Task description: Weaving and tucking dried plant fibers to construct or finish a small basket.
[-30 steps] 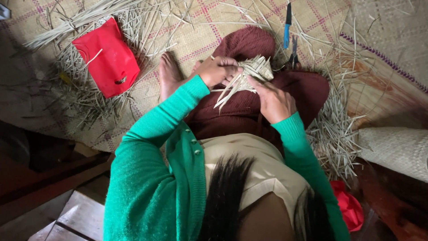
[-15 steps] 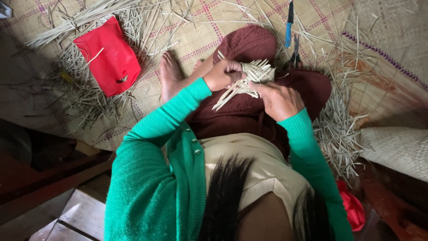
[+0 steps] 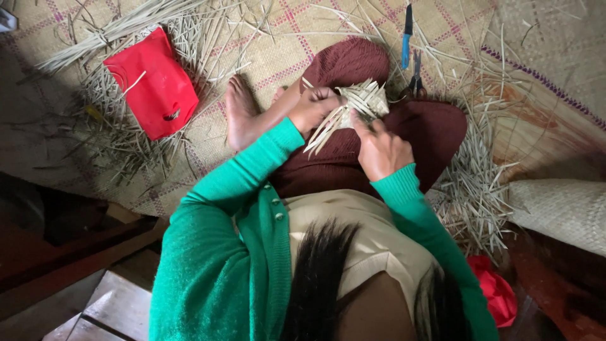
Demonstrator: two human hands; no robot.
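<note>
You sit on a wide woven mat (image 3: 290, 50) that fills the far half of the view, with loose dry straw strips (image 3: 473, 196) heaped at your right and more scattered at the far left. A maroon skirt (image 3: 353, 158) covers your lap, and a bare foot (image 3: 238, 113) pokes out at its left. A red cloth pouch (image 3: 154, 85) lies on the mat, well to the left. Far right of your knee rest a blue-handled knife (image 3: 407, 35) and, just nearer, a pair of scissors (image 3: 415, 79).

The small woven straw piece (image 3: 360, 104) sits over your lap, between your hands. Your left hand (image 3: 315, 107) is closed around its left side, loose strip ends fanning out below the fist. Your right hand (image 3: 382, 148) pinches its near right edge with curled fingers.

By the look of it, you are mid-weave, tucking or tightening a strip. The next move likely calls for a firm left grip while the right fingers guide one strand through without bending it.

Your fingertips hide the working strand, and the piece's pattern is too fine to read. A red thing (image 3: 495, 287) at the near right is half hidden by your sleeve.
</note>
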